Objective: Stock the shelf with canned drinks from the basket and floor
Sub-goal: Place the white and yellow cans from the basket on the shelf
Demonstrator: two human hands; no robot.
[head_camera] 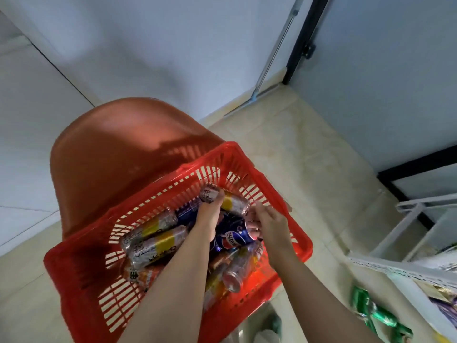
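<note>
In the basket (70,264) on the chair (123,144), the left hand (210,215) grips a yellow can (233,203) near the far edge and the right hand (270,226) holds a blue can (235,235).

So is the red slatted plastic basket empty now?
Not empty: the basket holds several silver-and-yellow cans and a blue can, lying on their sides.

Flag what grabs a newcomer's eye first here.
The red slatted plastic basket, piled with cans, sits at centre on a red-brown plastic chair. Inside it, the left hand grips a silver-and-yellow drink can and the right hand a blue cola can.
</note>
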